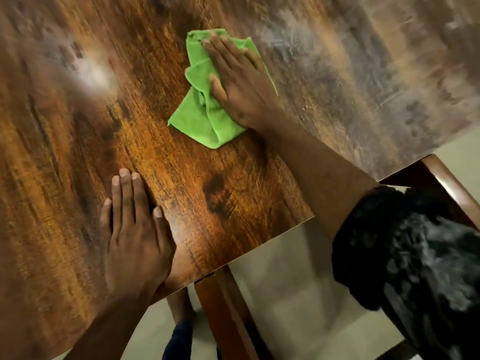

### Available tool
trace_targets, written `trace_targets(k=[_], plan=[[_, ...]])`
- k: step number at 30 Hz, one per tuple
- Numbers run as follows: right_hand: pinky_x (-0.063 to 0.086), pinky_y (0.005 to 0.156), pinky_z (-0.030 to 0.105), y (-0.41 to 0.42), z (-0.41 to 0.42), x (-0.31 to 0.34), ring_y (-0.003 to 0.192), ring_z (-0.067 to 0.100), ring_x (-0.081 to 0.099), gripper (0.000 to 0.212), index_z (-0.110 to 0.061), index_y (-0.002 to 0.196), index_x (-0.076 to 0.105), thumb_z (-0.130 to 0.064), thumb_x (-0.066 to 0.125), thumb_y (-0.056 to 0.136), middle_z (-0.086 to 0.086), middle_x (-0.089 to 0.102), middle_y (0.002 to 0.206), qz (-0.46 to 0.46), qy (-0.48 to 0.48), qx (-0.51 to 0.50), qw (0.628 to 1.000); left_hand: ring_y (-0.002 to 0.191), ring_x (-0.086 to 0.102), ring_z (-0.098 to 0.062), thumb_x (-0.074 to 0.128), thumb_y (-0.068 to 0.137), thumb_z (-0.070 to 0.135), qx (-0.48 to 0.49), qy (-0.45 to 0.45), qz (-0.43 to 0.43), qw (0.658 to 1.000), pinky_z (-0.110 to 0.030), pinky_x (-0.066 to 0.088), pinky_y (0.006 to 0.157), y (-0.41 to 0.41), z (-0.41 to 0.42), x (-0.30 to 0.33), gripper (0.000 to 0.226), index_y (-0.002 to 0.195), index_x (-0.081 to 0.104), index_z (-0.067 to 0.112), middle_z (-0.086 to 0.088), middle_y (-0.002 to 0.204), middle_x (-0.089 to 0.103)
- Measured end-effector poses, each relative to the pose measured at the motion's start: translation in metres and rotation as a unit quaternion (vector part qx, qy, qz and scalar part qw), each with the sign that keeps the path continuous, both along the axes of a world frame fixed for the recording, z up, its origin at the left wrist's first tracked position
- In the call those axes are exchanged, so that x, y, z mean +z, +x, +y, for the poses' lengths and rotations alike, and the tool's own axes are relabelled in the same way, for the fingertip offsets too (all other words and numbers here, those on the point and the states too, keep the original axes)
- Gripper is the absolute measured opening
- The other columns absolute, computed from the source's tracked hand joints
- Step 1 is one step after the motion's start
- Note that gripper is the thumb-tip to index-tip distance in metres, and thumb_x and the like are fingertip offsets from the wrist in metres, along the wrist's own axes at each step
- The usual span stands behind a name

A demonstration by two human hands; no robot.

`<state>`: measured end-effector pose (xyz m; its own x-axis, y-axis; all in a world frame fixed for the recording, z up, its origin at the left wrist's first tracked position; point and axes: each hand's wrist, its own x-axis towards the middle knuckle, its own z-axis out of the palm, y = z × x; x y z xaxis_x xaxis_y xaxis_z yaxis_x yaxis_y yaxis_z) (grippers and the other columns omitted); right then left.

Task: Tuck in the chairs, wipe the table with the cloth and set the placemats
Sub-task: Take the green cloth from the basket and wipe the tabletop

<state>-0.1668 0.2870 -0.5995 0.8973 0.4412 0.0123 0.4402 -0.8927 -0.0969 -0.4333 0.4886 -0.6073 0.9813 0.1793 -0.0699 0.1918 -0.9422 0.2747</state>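
Two hands lie flat on the brown wood-grain tabletop (pixel 78 126). Right hand (pixel 239 81): fingers straight and held together, palm pressed down on the crumpled bright green microfibre cloth (pixel 205 118). The cloth sits near the middle of the visible tabletop surface, well apart from the near edge, with bare wood on all sides of it; its folds project to the left of and below the palm. Left hand (pixel 135 229): fingers straight and close together, palm resting on bare wood just beside the near tabletop edge. That edge runs diagonally from lower left to upper right. Below the edge, a brown wooden table leg (pixel 220 307) descends to the pale floor (pixel 285 281). At the right, a brown wooden chair frame (pixel 446 183) projects beyond the tabletop edge. A dark patterned sleeve (pixel 405 255) covers the right arm above the forearm.
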Motion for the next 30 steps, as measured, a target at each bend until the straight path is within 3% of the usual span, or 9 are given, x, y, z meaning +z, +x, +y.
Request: trace_targets(k=[5,12,16,20,24,27,30], plan=[[0.019,0.131,0.044,-0.048,-0.048,-0.004,0.163,0.014,0.018,0.063,-0.018,0.168,0.025,-0.044,0.023,0.111,0.002,0.022,0.176,-0.029,0.013,-0.046,0.998,0.167,-0.002,-0.016,0.017,0.111,0.036,0.005,-0.002,0.002,1.0,-0.045,0.005,0.136,0.001,0.0,0.001,0.066,0.172,0.009,0.01,-0.006,0.181,0.003],[0.02,0.131,0.051,-0.174,-0.129,0.011,0.165,0.015,0.009,0.062,-0.021,0.17,0.016,-0.042,0.023,0.112,-0.002,0.012,0.178,0.027,0.014,-0.1,0.995,0.167,0.0,-0.017,0.018,0.111,0.036,0.009,-0.006,0.001,1.0,-0.043,0.004,0.136,0.002,-0.002,0.002,0.067,0.172,0.01,0.01,-0.006,0.181,0.005],[0.016,0.132,0.048,-0.136,-0.116,0.008,0.165,0.013,0.007,0.062,-0.022,0.17,0.015,-0.041,0.027,0.112,-0.002,0.011,0.178,0.022,0.022,-0.069,0.997,0.167,0.002,-0.019,0.02,0.111,0.034,0.004,0.0,-0.004,1.0,-0.044,0.005,0.136,0.002,-0.001,0.001,0.067,0.172,0.009,0.009,-0.007,0.18,0.004],[0.018,0.132,0.046,-0.04,-0.084,0.001,0.164,0.014,0.015,0.062,-0.02,0.169,0.022,-0.042,0.026,0.112,0.001,0.02,0.177,-0.012,0.012,-0.037,0.999,0.167,0.002,-0.019,0.021,0.111,0.034,0.0,-0.003,-0.007,1.0,-0.041,0.003,0.135,0.002,-0.001,0.001,0.066,0.171,0.013,0.008,-0.008,0.18,0.007],[0.013,0.132,0.046,0.043,-0.044,0.012,0.164,0.017,0.012,0.064,-0.018,0.17,0.017,-0.044,0.024,0.112,0.003,0.014,0.178,0.039,0.004,-0.005,0.999,0.167,0.004,-0.02,0.023,0.11,0.033,-0.002,-0.003,-0.013,1.0,-0.04,0.003,0.135,0.001,0.0,0.0,0.067,0.171,0.015,0.006,-0.009,0.18,0.009],[0.012,0.131,0.045,0.05,-0.047,0.013,0.164,0.018,0.011,0.063,-0.018,0.17,0.017,-0.044,0.024,0.113,0.003,0.013,0.178,0.041,0.017,-0.011,0.999,0.167,0.004,-0.019,0.022,0.11,0.033,-0.005,-0.005,-0.014,1.0,-0.04,0.003,0.135,0.001,0.001,0.0,0.066,0.171,0.015,0.007,-0.008,0.18,0.01],[0.018,0.129,0.043,0.007,-0.076,0.004,0.163,0.017,0.02,0.061,-0.02,0.168,0.025,-0.043,0.026,0.112,0.002,0.021,0.176,0.008,0.027,-0.04,0.999,0.167,0.005,-0.019,0.021,0.11,0.034,-0.008,-0.007,-0.014,1.0,-0.044,0.008,0.135,0.001,0.001,0.0,0.067,0.171,0.015,0.008,-0.007,0.18,0.009]])
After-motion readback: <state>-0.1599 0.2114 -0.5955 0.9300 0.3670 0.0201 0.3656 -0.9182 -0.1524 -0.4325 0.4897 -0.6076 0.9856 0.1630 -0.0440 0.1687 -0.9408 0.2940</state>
